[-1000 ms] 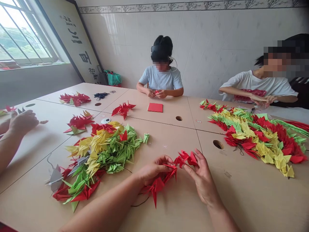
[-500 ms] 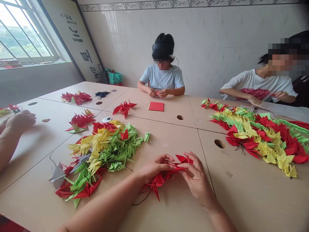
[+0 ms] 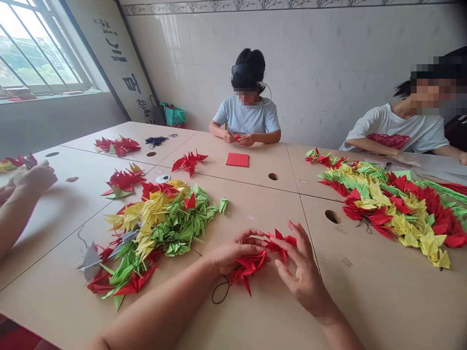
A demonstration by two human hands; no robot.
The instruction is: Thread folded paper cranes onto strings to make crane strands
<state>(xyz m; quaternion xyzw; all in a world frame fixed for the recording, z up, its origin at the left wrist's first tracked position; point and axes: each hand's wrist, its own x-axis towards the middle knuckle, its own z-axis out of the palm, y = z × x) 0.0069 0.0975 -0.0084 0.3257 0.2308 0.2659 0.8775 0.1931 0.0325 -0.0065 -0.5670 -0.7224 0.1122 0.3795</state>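
Note:
My left hand (image 3: 237, 250) is closed, its fingers and thumb pinching a folded red paper crane (image 3: 251, 267) just above the table. Black thread loops out below that hand. Beyond the fingertips, a second red crane (image 3: 277, 245) sits between my hands. My right hand (image 3: 302, 272) has its fingers spread and lies beside this second crane; a finger passes over it, and whether it touches the paper I cannot tell. To the left of my hands lies a heap of green, yellow, red and grey cranes (image 3: 182, 221), strung on dark thread.
Long rows of colored cranes (image 3: 412, 204) cover the right side. Red paper (image 3: 237, 160) and red crane bunches (image 3: 188, 163) lie farther back. Round holes (image 3: 332, 217) pierce the tabletop. A co-worker's hands (image 3: 34, 177) are at the left; two other people sit across the table.
My right hand has opened and drawn away from the red crane it pinched. The red cranes have spread apart a little. At the right, a person's arm has shifted rightward.

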